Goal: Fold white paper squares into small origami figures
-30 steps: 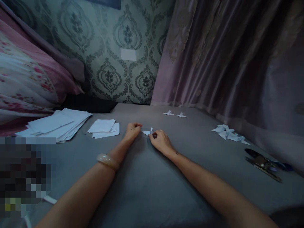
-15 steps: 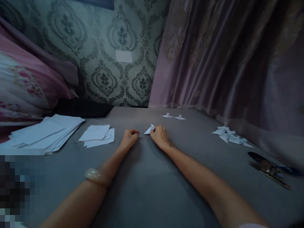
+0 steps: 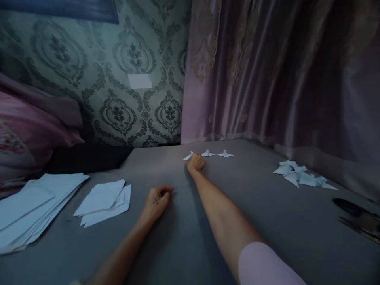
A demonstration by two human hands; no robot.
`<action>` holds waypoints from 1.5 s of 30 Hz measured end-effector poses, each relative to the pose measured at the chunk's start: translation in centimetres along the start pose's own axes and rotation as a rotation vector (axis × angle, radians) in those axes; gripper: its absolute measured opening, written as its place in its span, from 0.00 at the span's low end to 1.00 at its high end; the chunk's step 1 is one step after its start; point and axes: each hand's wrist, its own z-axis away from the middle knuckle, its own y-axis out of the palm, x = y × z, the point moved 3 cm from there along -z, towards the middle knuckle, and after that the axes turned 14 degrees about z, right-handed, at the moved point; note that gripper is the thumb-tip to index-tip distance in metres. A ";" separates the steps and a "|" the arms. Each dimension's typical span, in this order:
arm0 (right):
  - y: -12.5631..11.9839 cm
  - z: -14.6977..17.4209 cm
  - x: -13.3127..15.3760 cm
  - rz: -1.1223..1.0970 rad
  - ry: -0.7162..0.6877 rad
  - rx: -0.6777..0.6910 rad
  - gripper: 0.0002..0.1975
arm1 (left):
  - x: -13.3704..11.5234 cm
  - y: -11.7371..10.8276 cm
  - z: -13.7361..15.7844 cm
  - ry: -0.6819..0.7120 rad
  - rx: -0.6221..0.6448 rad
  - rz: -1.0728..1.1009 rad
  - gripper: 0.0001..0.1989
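At twelve o'clock, a white, pointed piece of folded paper (image 3: pixel 188 156), partly behind the right hand (image 3: pixel 196 162) — fingertips hidden, grip can't be told. Left hand (image 3: pixel 156 202), seven o'clock from it, half-curled, nothing seen inside. Looks feather-light, easily crushed — best pinched mid-fold.

Room in a home, damask-patterned wallpaper (image 3: pixel 118 113), purplish curtain (image 3: pixel 199 107), pink floral cloth (image 3: pixel 38 128)

Carried folded paper (image 3: pixel 188 156) across grey surface (image 3: pixel 184 237) with right hand (image 3: pixel 195 162), from near left hand (image 3: pixel 156 202) to just left of the two folded pieces (image 3: pixel 225 154) at back. Stretched right arm (image 3: pixel 221 213) out, exposing more pale sleeve (image 3: pixel 264 265). Swung view right and up, cropping dark tools (image 3: pixel 346 206) at frame edge.
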 end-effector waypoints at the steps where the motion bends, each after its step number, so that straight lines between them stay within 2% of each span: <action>1: 0.4 -0.2 0.2 -0.004 0.011 0.011 0.14 | -0.1 0.0 0.0 0.003 -0.010 -0.002 0.16; 6: 1.2 -0.4 0.7 -0.034 0.015 0.032 0.14 | 0.3 0.0 -0.4 -0.007 -0.030 -0.025 0.16; 17: 0.9 -1.9 1.2 -0.112 0.066 0.098 0.16 | 0.6 0.1 -0.6 -0.003 -0.016 -0.052 0.15; 27: 0.0 -1.4 0.5 -0.151 0.056 0.166 0.15 | 0.3 0.0 -0.6 0.000 -0.005 -0.034 0.15; 31: -1.0 0.9 -1.3 -0.143 -0.083 0.209 0.16 | 0.4 -0.2 -0.4 0.005 0.010 -0.043 0.16; 36: -2.7 5.6 -5.0 -0.152 -0.407 0.301 0.09 | 0.5 -0.3 -0.4 0.091 -0.004 -0.073 0.14; 39: -3.9 9.0 -7.3 -0.188 -0.574 0.342 0.08 | 0.2 0.1 -0.3 0.162 0.003 -0.142 0.15; 43: -4.5 12.3 -9.6 -0.235 -0.694 0.327 0.13 | -0.5 0.3 0.2 0.167 0.028 -0.221 0.15; 45: -4.4 12.8 -10.1 -0.259 -0.753 0.251 0.14 | -0.8 0.0 0.5 0.173 0.052 -0.275 0.17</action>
